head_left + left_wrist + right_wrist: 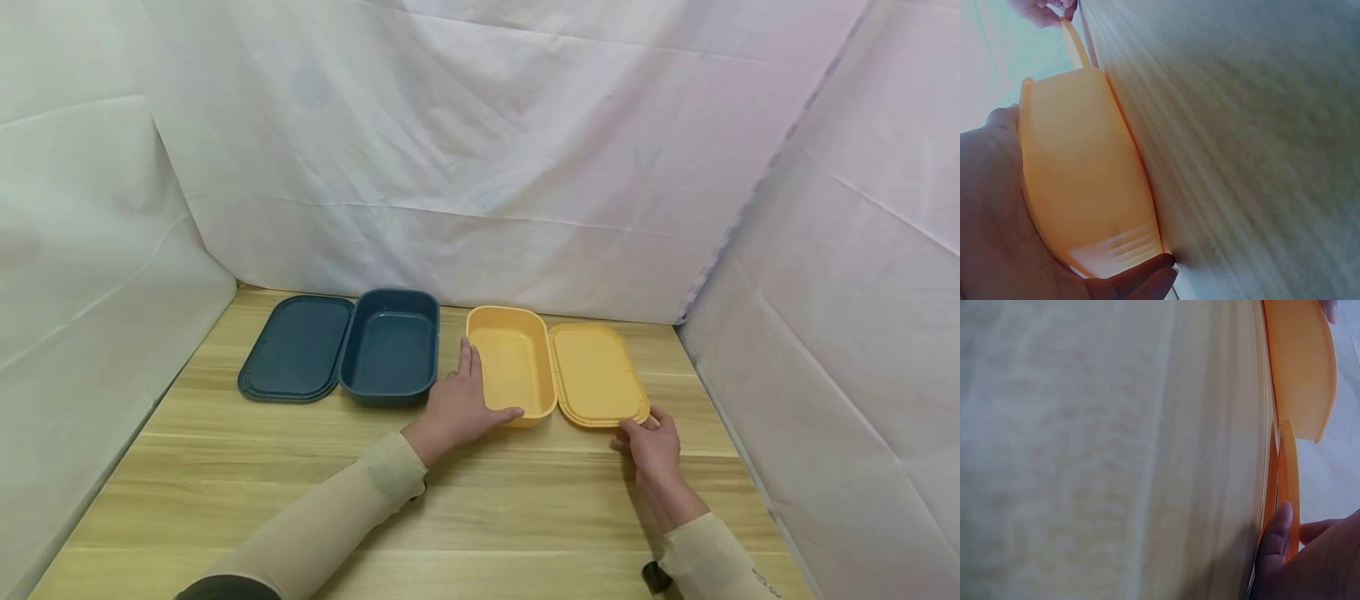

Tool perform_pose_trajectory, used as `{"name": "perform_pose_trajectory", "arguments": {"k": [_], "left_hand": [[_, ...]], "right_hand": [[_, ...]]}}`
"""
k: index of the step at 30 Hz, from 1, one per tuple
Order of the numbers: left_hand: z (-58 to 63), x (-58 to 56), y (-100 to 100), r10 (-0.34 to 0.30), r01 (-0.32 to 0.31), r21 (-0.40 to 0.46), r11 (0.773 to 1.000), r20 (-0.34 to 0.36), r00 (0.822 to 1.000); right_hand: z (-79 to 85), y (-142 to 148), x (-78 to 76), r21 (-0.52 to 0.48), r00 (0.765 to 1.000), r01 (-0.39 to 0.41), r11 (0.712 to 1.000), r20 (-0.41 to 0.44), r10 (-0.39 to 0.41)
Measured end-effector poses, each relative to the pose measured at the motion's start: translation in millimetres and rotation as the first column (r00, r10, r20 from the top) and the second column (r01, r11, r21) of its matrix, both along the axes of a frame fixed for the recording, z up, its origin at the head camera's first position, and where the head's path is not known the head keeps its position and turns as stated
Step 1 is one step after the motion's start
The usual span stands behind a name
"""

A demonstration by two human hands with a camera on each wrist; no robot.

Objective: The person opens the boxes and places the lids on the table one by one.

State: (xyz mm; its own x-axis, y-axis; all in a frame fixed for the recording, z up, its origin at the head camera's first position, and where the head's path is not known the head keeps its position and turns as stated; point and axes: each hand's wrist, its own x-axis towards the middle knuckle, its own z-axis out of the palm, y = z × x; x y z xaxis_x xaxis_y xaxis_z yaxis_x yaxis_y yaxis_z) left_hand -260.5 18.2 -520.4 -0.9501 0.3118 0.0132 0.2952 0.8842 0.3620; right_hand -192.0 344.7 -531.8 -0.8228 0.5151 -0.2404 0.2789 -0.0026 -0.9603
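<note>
A yellow rectangular box [513, 367] stands uncovered on the table. My left hand [461, 404] lies against its near left corner, fingers straight along the left side and thumb stretched along the near rim. In the left wrist view, that hand spans the box's wall [1085, 169]. Right of the box is its matching yellow lid [597, 373]. My right hand [654, 446] pinches the lid's near right corner between thumb and fingers. The right wrist view shows the lid's edge [1289, 481] slightly raised over the tabletop.
A dark blue box [392, 346], also uncovered, stands left of the yellow one, with a dark blue lid [298, 348] flat at its left. White cloth walls [480, 167] close off the back and both sides of the wooden table [517, 517].
</note>
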Motion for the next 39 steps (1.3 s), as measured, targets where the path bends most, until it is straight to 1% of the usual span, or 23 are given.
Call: {"name": "perform_pose_trajectory", "arguments": {"k": [6,9,19,24,31,36,39], "left_hand": [[-0.4,-0.3,-0.2,0.002,-0.002,0.005,1.000,0.006,1.000],[-0.2,-0.1,-0.5,0.006,-0.006,0.008,1.000,0.008,1.000],[1.4,1.1,-0.3,0.008,-0.008,0.013,1.000,0.007,1.000],[3.2,1.9,-1.1,0.009,-0.009,0.013,1.000,0.006,1.000],[3.0,2.0,-0.8,0.009,-0.009,0.009,1.000,0.001,1.000],[1.8,0.6,-0.1,0.008,-0.008,0.008,1.000,0.000,1.000],[1.7,0.3,0.2,0.006,-0.006,0.009,1.000,-0.001,1.000]], "right_hand": [[-0.7,3.1,1.7,0.029,0.996,-0.081,0.996,0.039,0.080],[0.6,3.4,1.7,0.034,0.993,-0.105,0.994,0.052,0.103],[11.8,3.7,4.9,0.032,0.980,-0.161,0.986,0.128,0.155],[15.6,4.9,7.1,0.038,0.974,-0.185,0.982,0.142,0.178],[18.4,5.7,9.3,0.031,0.971,-0.198,0.980,0.145,0.191],[22.6,8.3,12.4,0.030,0.959,-0.227,0.973,0.181,0.218],[24.4,9.5,13.2,0.027,0.956,-0.227,0.974,0.197,0.217]]}}
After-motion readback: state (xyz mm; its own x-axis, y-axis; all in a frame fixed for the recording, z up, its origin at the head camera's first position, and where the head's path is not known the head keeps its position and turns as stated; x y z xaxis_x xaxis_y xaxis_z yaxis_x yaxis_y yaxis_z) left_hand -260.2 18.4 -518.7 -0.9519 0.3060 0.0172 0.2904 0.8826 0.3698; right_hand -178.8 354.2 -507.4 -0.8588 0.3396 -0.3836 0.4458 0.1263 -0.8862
